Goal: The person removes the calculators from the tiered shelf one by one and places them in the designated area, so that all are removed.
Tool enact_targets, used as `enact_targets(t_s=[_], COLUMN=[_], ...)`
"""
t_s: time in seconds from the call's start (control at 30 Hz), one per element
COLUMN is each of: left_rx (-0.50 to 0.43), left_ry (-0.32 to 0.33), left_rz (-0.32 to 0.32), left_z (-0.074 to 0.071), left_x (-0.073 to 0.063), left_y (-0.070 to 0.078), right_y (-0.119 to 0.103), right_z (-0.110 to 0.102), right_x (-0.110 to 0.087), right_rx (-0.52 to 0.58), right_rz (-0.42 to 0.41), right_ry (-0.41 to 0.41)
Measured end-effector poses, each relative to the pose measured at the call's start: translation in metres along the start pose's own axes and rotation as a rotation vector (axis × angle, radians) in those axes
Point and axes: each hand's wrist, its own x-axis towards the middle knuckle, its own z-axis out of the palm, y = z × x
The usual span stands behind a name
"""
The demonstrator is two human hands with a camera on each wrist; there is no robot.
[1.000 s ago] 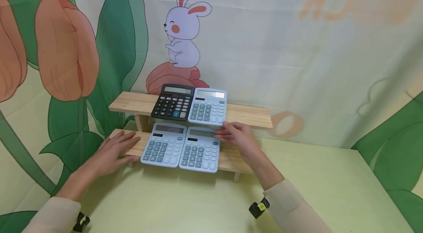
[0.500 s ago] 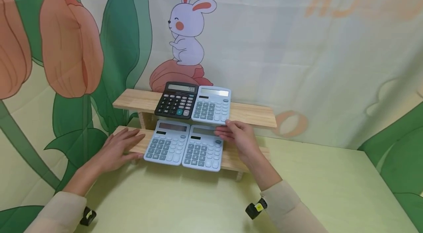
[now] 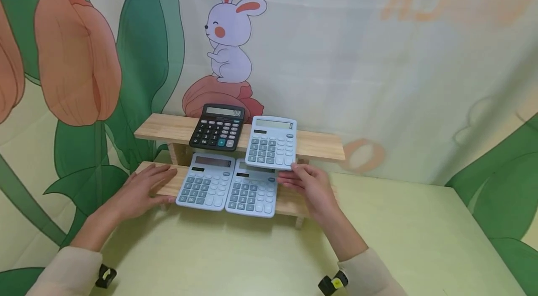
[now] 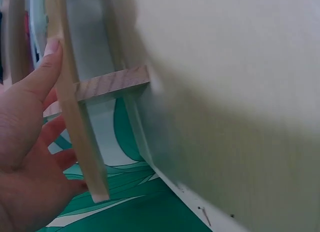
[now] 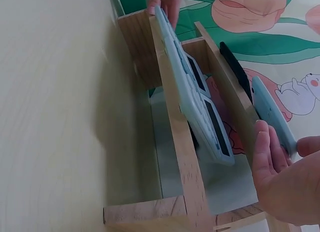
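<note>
My right hand (image 3: 308, 188) pinches a light blue calculator (image 3: 271, 143) by its lower right corner, thumb on the front and fingers beneath. This calculator tilts up in front of the upper shelf (image 3: 321, 145), its display reading 0. Left of it, a black calculator (image 3: 216, 127) leans on that shelf. Two more light blue ones, a left calculator (image 3: 206, 181) and a right calculator (image 3: 251, 192), lie side by side on the lower shelf (image 3: 290, 200). My left hand (image 3: 138, 192) rests on the lower shelf's left end, fingers extended over the board and thumb (image 4: 50, 60) at its front edge.
The two-step wooden stand has short legs (image 4: 112, 84) on a pale yellow-green table (image 3: 399, 230). Close behind it hangs a printed cloth (image 3: 336, 53) with a rabbit and tulips. A dark wrist device (image 3: 333, 283) hangs below the right sleeve.
The right hand has drawn the upper light blue calculator forward and slightly right, leaving a gap beside the black one. The left hand stays on the lower shelf.
</note>
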Motion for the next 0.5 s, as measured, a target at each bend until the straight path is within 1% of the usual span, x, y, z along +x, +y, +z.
enact_targets(t_s=[0.1, 0.27, 0.5], left_rx=[-0.036, -0.037, -0.031], left_ry=[-0.012, -0.038, -0.022], left_rz=[-0.006, -0.004, 0.008], left_z=[-0.004, -0.003, 0.000], left_x=[0.001, 0.005, 0.006], left_y=[0.001, 0.003, 0.004], right_y=[-0.001, -0.004, -0.005], right_z=[0.001, 0.000, -0.002], right_x=[0.000, 0.003, 0.012], right_rx=[-0.011, -0.044, -0.067], right_rz=[-0.006, 0.017, 0.048], right_ry=[-0.014, -0.012, -0.013])
